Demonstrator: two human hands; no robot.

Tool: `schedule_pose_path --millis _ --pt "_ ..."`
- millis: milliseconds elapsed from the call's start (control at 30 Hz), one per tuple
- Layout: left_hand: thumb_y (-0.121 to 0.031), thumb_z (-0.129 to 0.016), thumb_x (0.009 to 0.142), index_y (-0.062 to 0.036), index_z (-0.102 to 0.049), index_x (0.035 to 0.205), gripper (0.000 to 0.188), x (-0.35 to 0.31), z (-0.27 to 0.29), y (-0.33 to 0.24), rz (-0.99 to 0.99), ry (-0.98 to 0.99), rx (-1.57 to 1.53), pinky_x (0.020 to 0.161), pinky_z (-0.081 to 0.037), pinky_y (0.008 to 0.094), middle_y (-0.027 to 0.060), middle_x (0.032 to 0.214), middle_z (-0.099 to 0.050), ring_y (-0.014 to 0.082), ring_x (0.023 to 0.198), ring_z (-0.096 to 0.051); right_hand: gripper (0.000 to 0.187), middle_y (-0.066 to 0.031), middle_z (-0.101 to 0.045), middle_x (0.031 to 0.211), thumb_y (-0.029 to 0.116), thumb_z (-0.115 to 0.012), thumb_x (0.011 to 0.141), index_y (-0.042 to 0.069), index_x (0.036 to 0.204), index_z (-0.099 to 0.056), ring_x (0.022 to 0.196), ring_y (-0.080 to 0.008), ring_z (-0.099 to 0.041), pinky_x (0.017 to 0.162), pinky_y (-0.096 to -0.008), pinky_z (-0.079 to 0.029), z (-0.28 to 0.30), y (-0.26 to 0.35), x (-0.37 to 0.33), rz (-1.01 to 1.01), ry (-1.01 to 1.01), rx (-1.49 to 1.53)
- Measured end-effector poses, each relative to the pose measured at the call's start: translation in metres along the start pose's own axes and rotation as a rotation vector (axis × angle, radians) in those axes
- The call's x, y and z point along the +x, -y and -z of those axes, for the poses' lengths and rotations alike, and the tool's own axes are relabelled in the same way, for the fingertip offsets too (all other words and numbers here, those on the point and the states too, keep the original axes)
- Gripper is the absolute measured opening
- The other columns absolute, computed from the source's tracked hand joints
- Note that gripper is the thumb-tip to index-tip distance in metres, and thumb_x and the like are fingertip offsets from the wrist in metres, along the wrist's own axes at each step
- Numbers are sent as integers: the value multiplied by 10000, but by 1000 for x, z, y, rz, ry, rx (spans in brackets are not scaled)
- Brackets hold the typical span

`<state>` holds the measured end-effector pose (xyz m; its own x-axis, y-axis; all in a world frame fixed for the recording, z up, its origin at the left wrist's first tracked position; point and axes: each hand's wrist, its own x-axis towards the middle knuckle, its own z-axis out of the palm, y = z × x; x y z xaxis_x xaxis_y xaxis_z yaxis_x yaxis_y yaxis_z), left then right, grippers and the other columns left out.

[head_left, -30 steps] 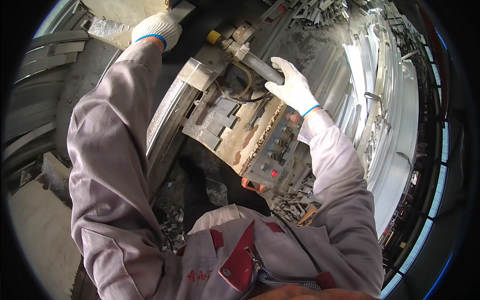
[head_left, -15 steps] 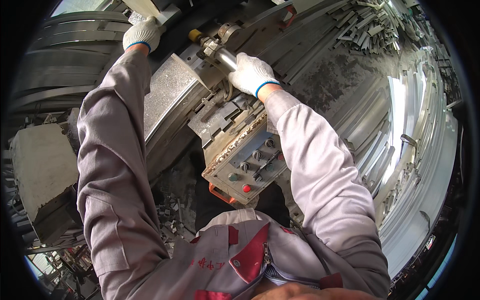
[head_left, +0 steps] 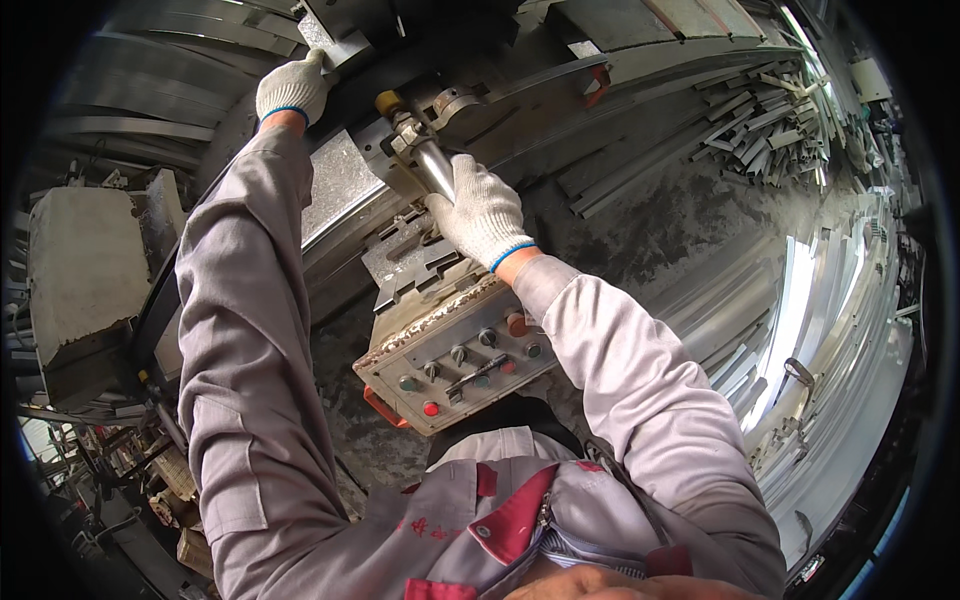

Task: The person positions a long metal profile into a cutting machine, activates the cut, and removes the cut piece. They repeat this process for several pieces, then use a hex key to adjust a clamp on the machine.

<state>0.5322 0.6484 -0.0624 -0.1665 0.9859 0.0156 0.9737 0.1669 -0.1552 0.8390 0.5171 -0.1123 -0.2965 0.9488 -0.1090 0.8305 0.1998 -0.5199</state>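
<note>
Both my hands wear white knitted gloves with blue cuffs. At the upper left, my left hand (head_left: 292,88) is closed, its thumb against a short bright metal profile (head_left: 338,48); its other fingers are mostly hidden. My right hand (head_left: 480,212) wraps the near end of a silver metal cylinder (head_left: 433,168), with the thumb on its left side. A yellow cap (head_left: 388,102) tops the cylinder's far end, on a dark machine. Left of the cylinder lies a speckled metal plate (head_left: 338,178).
Below my right hand sits a worn control panel (head_left: 455,365) with knobs and coloured buttons. Long metal strips (head_left: 800,330) lie at the right. A pile of offcuts (head_left: 770,125) is at the far right. A beige box-like housing (head_left: 85,265) stands at the left.
The whole view has shifted, with the machine's far side showing more. My right hand has moved toward me along the cylinder, baring more of it. My left hand stays by the profile.
</note>
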Motion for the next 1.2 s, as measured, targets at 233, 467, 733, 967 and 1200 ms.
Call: schedule_pose_path --millis 233,467,733,967,1200 --pt "-393 -680 1056 -175 -709 1362 377 -3 -2 0 25 -81 -94 922 -618 540 180 1103 -812 395 1092 -784 595 -148 -718 1371 352 -866 890 82 1391 -696 1215 -349 -716 1072 -439 -577 84 -68 145 179 -463 242" --pt "-360 -661 1065 -149 -709 1305 323 -5 -3 -3 74 -99 -105 877 -629 544 180 1047 -814 405 1045 -793 532 -66 -785 1249 326 -823 948 70 1406 -735 1124 -209 -722 996 -360 -568 108 -94 309 162 86 721" --pt "-479 -638 1098 -280 -589 1549 495 -6 -10 -11 147 -97 40 839 -627 518 147 1020 -802 382 983 -792 330 -52 -788 1222 218 -699 1008 66 1284 -797 1127 -179 -715 1017 -341 -555 75 -119 359 379 296 955" --pt "-487 -632 1106 -309 -550 1597 529 -6 -10 -12 190 -69 131 816 -637 499 142 1023 -807 360 963 -800 326 -79 -788 1238 99 -617 968 54 1229 -807 1175 -205 -709 1033 -335 -568 43 -157 381 561 158 881" --pt "-409 -790 978 -201 -699 1185 308 -8 20 -25 167 -27 -95 862 -573 535 183 994 -785 434 978 -755 367 -136 -758 1354 28 -627 959 35 1303 -753 1236 -299 -714 1051 -386 -569 34 -164 394 750 -48 603"
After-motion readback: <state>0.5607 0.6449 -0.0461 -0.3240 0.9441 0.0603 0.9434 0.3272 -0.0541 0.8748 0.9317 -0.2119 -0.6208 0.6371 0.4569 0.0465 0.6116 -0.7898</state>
